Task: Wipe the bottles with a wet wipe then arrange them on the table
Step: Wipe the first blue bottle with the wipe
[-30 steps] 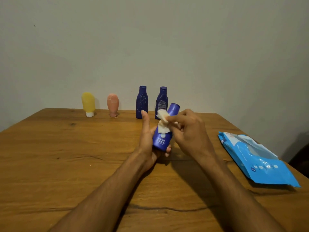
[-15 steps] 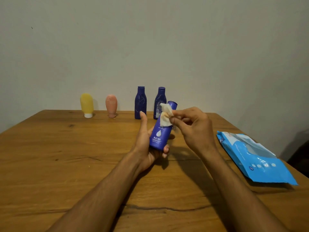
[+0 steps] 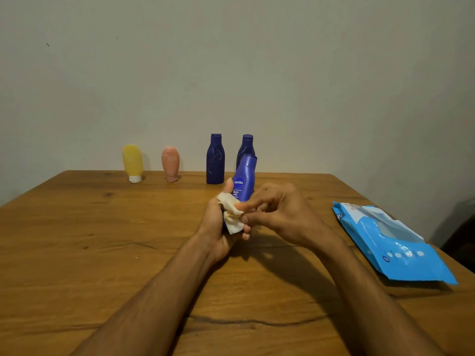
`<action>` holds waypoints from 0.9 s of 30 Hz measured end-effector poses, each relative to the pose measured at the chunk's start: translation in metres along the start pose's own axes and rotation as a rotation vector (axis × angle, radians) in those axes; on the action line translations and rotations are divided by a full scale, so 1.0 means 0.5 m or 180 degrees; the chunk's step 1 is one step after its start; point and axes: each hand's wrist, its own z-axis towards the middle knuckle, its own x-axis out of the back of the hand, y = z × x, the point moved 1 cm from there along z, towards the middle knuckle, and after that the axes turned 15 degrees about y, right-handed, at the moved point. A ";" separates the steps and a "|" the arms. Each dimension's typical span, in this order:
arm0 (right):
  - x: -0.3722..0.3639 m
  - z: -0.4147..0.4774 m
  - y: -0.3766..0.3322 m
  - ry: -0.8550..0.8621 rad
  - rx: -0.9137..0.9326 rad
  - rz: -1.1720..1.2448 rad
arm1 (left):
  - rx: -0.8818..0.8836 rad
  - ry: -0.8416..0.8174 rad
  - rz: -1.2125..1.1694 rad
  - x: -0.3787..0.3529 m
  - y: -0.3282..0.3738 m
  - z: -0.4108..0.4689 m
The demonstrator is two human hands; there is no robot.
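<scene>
A: Which way is the bottle (image 3: 244,177) lying from the left grip (image 3: 218,227)?

B: The left grip is wrapping round its lower body, clamped on it. The bottle is rising out of the top of that grip, with the cap pointing up and away from the person and leaning slightly right. It seems to be hanging just above the surface (image 3: 102,253).

A: And the right grip (image 3: 282,217)?

B: It is pinching the wipe (image 3: 232,214) between thumb and fingers and pressing it on the low part of the bottle, right against the left grip's fingers.

A: So what is the next stroke turning on?

B: The long axis. It is running from the left grip up to the cap, so most of the body is lying above the wipe. The right grip is probably the one doing the stroking, and the left is likely only steadying.

A: And the arranging?

B: Beyond both grips, a yellow tube (image 3: 132,161), a pink tube (image 3: 170,163), a dark bottle (image 3: 215,159) and a second dark bottle (image 3: 246,145) are standing in a row. The pack (image 3: 393,242) is lying well right of the right grip.
</scene>
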 end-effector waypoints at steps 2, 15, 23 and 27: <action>0.001 0.002 0.000 0.0160 0.0149 -0.0108 | -0.0021 -0.0024 -0.0002 0.000 0.001 0.000; 0.006 0.010 0.006 0.1730 -0.0234 0.0673 | -0.0143 -0.0070 0.0443 -0.014 -0.007 -0.013; -0.014 -0.002 -0.006 0.1220 0.0313 -0.0180 | -0.0593 0.0531 0.0526 -0.009 -0.015 0.009; -0.030 -0.011 -0.027 0.0326 0.0573 -0.0625 | -0.0259 0.0482 -0.0289 0.003 -0.009 0.017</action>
